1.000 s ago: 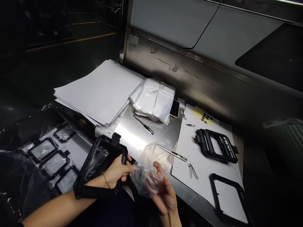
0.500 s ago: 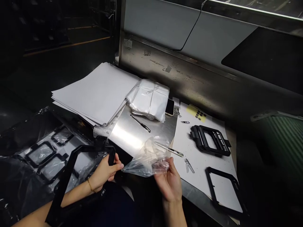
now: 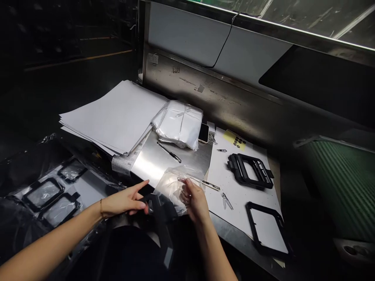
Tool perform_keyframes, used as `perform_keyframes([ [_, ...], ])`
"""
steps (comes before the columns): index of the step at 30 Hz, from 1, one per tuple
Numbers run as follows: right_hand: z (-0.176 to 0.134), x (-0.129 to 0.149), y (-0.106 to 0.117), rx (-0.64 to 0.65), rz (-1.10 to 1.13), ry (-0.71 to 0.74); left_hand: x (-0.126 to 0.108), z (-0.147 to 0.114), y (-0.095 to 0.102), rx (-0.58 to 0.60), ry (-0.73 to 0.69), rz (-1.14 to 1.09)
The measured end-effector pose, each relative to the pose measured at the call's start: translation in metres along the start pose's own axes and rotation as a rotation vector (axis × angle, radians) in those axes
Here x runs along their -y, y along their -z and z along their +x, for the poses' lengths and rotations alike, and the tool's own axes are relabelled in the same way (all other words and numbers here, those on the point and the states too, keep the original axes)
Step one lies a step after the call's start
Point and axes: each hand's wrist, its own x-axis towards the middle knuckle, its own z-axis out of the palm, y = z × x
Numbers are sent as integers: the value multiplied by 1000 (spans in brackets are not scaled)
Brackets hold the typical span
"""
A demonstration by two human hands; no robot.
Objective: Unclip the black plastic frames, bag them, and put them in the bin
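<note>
My left hand (image 3: 126,201) grips one end of a black plastic frame (image 3: 162,226), its index finger stretched out towards the bag. Tilted and seen partly edge-on, the frame hangs over the front of the bench. A clear plastic bag (image 3: 168,185) is pinched in my right hand (image 3: 197,201), with the fingers curled at its right side. The frame's upper end overlaps the bag in view; whether it is inside the bag's mouth I cannot tell. Behind the bag's right edge lies a slim metal-coloured tool (image 3: 209,184).
A tied stack of clear bags (image 3: 180,123), white sheets (image 3: 117,113), a pen (image 3: 169,152) and a phone (image 3: 204,132) lie on the bench. To the right are nail clippers (image 3: 227,201) and black frames (image 3: 250,169). Bagged frames (image 3: 43,193) sit at lower left.
The black frame has swung from the left, over my left forearm, to the front of the bag. My right hand has risen and curled its fingers on the bag. The view has shifted slightly.
</note>
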Motion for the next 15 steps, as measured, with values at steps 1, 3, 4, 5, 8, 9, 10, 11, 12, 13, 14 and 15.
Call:
perform_keyframes([
  [1,0,2,-4,43,-72,3,1,6,-4,26,14,6],
  [3,-4,9,-11,138,-226,9,4,17,-12,51,27,18],
  [4,-8,13,-14,183,-295,14,7,22,-14,50,26,25],
  [5,-12,17,-15,221,-344,18,9,24,-16,41,20,33],
  [8,-33,23,-9,301,-626,150,19,22,-18,-51,-2,55],
  [9,-42,21,-5,310,-780,241,23,17,-17,-102,-6,59],
  [10,-52,16,-1,322,-939,344,27,12,-16,-157,-7,61],
  [11,-61,8,2,338,-1081,445,31,6,-16,-207,-2,65],
  [12,-71,-3,5,350,-1180,540,36,1,-15,-247,9,71],
  [13,-80,-17,7,376,-1221,607,41,-4,-14,-276,26,81],
  [14,-88,-32,7,404,-1239,653,47,-8,-13,-298,47,95],
  [15,-95,-48,5,440,-1237,672,52,-12,-13,-316,72,110],
])
